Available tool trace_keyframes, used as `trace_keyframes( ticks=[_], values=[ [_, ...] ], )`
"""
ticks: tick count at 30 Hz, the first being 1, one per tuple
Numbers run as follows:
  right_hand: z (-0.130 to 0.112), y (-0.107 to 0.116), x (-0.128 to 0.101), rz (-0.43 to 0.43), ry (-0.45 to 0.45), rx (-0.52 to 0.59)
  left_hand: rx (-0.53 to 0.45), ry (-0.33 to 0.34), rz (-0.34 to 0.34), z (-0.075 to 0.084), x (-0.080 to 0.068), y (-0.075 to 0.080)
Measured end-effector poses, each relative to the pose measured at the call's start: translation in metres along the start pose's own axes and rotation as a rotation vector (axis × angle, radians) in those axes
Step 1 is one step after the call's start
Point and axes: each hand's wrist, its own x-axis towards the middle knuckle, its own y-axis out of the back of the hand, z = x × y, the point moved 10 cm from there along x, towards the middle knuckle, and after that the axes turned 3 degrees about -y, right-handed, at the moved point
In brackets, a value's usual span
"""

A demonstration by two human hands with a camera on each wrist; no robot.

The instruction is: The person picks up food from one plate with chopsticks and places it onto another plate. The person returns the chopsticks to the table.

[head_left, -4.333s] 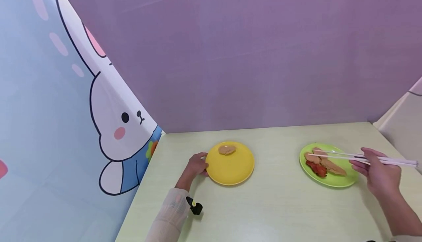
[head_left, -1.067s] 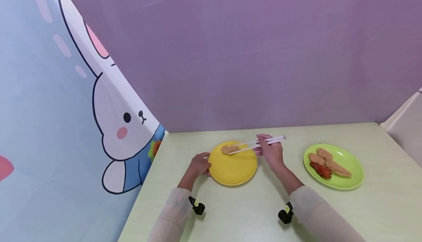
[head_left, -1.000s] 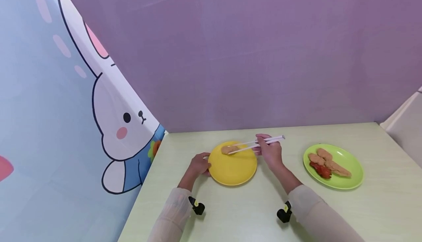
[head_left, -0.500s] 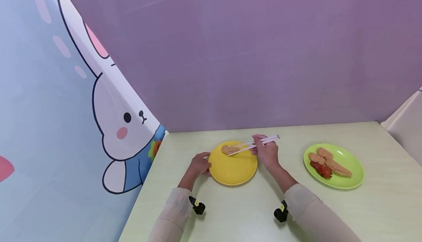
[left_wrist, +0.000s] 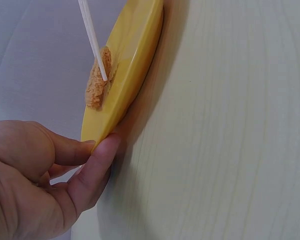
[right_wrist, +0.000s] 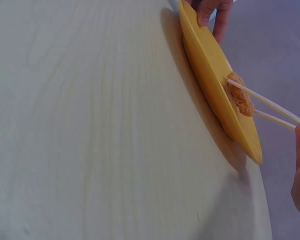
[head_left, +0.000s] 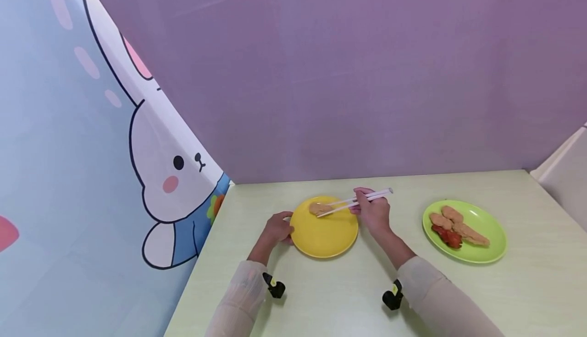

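Note:
A yellow plate (head_left: 323, 235) stands on the table, with one brown, crumb-coated piece of fried chicken (head_left: 319, 208) near its far edge. My left hand (head_left: 277, 228) pinches the plate's left rim between thumb and fingers, as the left wrist view shows. Held in my right hand (head_left: 373, 213) is a pair of white chopsticks (head_left: 378, 195). Their tips reach over the plate from the right, one on each side of the chicken. In the right wrist view one chopstick tip (right_wrist: 231, 81) lies against the chicken; whether the two squeeze it cannot be told.
To the right, a green plate (head_left: 492, 232) carries several brown fried pieces (head_left: 468, 234) and a red, glossy piece of food (head_left: 447, 236). A purple cloth wall (head_left: 348, 82) closes off the table's (head_left: 339, 301) far edge; a rabbit-printed sheet (head_left: 160, 174) hangs at left.
Since the oldest frame, my right hand has carried the chopsticks leftward from the green plate to the chicken on the yellow plate. Over the last second it shifts only slightly. My left hand stays put.

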Motion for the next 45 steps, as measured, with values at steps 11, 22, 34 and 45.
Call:
trace_keyframes(
  ticks=[11, 22, 34, 45],
  values=[
    [-0.012, 0.009, -0.004, -0.01, 0.0, 0.071, 0.017, 0.009, -0.008, -0.003, 0.003, 0.001],
    [-0.016, 0.018, -0.008, -0.015, -0.015, 0.085, 0.031, 0.018, -0.007, -0.005, 0.005, 0.001],
    [-0.019, 0.039, -0.011, 0.017, -0.01, 0.061, -0.011, 0.012, -0.006, -0.002, 0.0, 0.002],
    [-0.03, 0.065, -0.016, 0.023, 0.004, 0.099, -0.021, -0.006, -0.002, -0.002, 0.002, 0.003]
  ],
)
